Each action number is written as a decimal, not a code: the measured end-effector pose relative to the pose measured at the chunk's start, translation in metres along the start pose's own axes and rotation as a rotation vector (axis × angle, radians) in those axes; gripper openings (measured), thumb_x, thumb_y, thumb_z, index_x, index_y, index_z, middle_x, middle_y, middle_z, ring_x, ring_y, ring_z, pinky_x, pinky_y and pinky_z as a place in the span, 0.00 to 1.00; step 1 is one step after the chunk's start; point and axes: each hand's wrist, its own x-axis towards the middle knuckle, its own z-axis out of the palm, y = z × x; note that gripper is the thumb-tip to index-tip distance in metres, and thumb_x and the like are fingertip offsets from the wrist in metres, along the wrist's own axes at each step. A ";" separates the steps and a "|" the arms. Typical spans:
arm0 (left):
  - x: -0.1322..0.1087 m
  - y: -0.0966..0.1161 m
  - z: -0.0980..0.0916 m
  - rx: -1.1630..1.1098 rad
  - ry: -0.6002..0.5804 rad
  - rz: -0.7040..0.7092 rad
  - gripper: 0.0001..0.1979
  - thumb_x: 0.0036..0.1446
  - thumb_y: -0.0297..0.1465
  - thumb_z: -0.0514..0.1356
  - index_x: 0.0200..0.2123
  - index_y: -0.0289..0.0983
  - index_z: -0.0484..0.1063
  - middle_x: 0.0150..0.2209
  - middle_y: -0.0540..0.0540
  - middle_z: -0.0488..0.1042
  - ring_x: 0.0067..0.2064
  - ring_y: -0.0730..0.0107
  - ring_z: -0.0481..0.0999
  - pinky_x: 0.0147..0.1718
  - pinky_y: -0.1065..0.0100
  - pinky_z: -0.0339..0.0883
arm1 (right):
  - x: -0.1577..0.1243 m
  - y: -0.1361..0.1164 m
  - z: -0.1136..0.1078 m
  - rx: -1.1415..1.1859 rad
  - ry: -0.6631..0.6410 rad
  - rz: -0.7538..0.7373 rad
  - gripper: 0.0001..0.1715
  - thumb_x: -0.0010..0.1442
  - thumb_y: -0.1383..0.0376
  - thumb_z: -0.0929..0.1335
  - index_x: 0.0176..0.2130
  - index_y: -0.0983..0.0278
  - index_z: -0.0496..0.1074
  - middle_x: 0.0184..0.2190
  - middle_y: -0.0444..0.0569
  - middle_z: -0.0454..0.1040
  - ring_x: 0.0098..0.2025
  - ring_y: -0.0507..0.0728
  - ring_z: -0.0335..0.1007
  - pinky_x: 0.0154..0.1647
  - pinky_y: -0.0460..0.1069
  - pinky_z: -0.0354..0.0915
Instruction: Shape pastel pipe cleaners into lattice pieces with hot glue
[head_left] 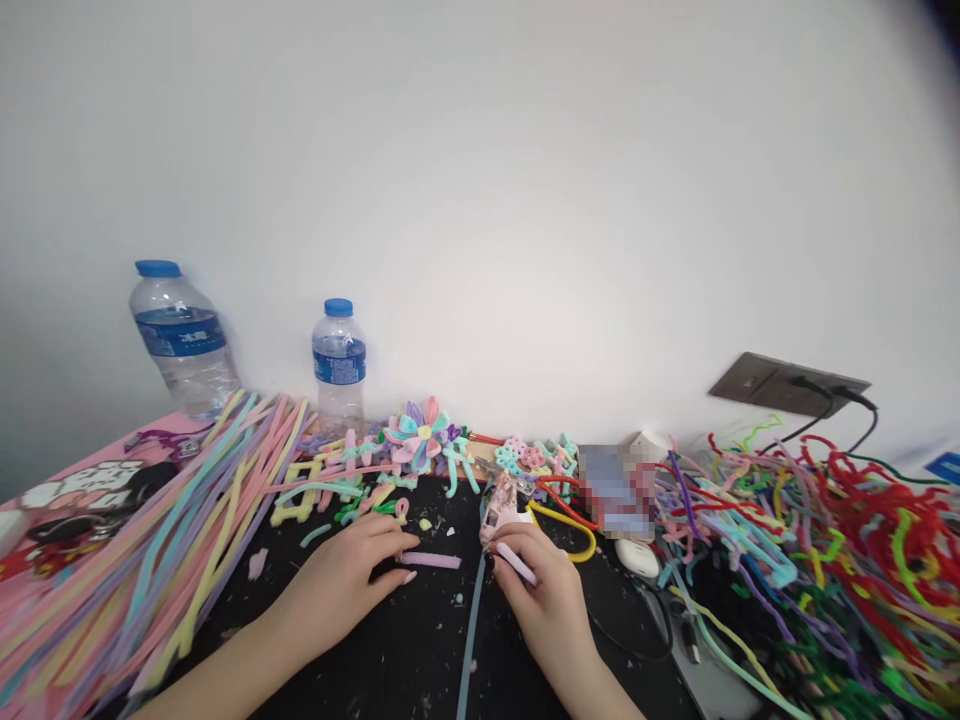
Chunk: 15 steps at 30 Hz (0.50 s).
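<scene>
My left hand is on the left of the black mat, thumb and forefinger curled about the left end of a short lilac pipe cleaner. Across from it, my right hand pinches a pale lilac stick, perhaps another pipe cleaner piece. Just beyond the right fingertips lies a pink patterned object, partly covered by the hand; its kind is unclear. A long grey-blue strip runs between my hands towards me. Scissors with yellow handles sit right of the pink object, their blades partly hidden.
Long pastel pipe cleaners are heaped at left, a tangled multicoloured pile at right. Finished flowers line the back. Two water bottles stand by the wall. A phone-like blurred rectangle and white case lie right.
</scene>
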 end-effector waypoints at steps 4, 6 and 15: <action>-0.001 -0.001 -0.001 -0.032 0.004 -0.021 0.12 0.55 0.34 0.59 0.43 0.45 0.73 0.44 0.47 0.73 0.47 0.58 0.71 0.45 0.62 0.65 | 0.000 -0.001 -0.002 0.003 -0.008 0.014 0.06 0.55 0.71 0.65 0.33 0.62 0.71 0.35 0.47 0.72 0.38 0.56 0.69 0.40 0.47 0.62; -0.002 0.002 -0.003 -0.051 0.019 -0.023 0.12 0.55 0.36 0.58 0.43 0.45 0.73 0.40 0.47 0.74 0.43 0.60 0.72 0.43 0.63 0.66 | -0.001 -0.003 -0.004 0.013 -0.018 0.006 0.04 0.54 0.68 0.66 0.34 0.62 0.70 0.35 0.48 0.71 0.38 0.57 0.68 0.39 0.48 0.62; -0.007 0.035 -0.006 -0.369 0.110 0.125 0.08 0.56 0.30 0.59 0.39 0.41 0.76 0.30 0.49 0.73 0.33 0.68 0.72 0.36 0.70 0.66 | -0.006 -0.016 -0.002 -0.067 -0.171 -0.039 0.14 0.64 0.67 0.56 0.33 0.63 0.67 0.31 0.48 0.68 0.33 0.55 0.65 0.34 0.47 0.61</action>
